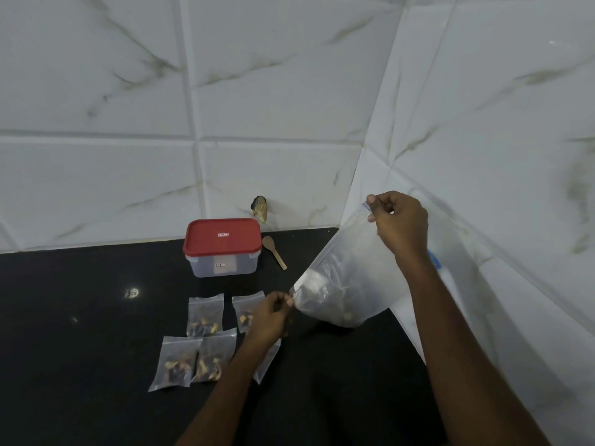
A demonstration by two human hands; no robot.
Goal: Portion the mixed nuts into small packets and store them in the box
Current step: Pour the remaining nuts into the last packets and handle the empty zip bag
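Note:
A large clear zip bag [346, 278] with a few mixed nuts at its bottom hangs tilted above the right side of the black counter. My right hand [399, 225] pinches its upper corner at the zip edge. My left hand [270, 317] pinches its lower left corner. Several small clear packets with nuts lie flat on the counter: one [205, 313] behind, two in front [175, 362] [213, 357], and others partly hidden under my left hand and forearm. The clear box [222, 263] with its red lid [222, 236] shut stands behind them.
A small wooden spoon [273, 251] lies right of the box. A dark, yellowish lump [260, 208] sits on the wall just above the counter. White marble-look tiled walls [289, 107] meet in a corner at the back right. The black counter [80, 333] extends left.

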